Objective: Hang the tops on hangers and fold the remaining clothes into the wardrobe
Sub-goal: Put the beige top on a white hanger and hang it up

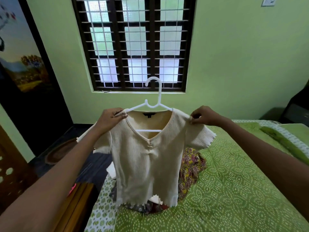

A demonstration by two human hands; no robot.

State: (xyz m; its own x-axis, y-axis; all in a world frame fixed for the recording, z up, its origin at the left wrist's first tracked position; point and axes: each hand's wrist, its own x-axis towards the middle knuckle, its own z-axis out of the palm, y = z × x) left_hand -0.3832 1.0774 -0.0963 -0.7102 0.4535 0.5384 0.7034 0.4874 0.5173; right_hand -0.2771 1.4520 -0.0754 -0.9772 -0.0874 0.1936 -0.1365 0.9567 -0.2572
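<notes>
Fingers of the left hand (pixel 111 118) and right hand (pixel 201 116) pinch the shoulders of the cream top (pixel 147 164), already on its white hanger (pixel 153 104) above the bed (pixel 234 190). Near pile of clothes (pixel 192 164) seems still unsorted.

Cream top (pixel 147 164) on white hanger (pixel 153 104)

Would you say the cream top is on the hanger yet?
Yes: the cream top hangs spread, the white hanger showing through its neckline.
</notes>
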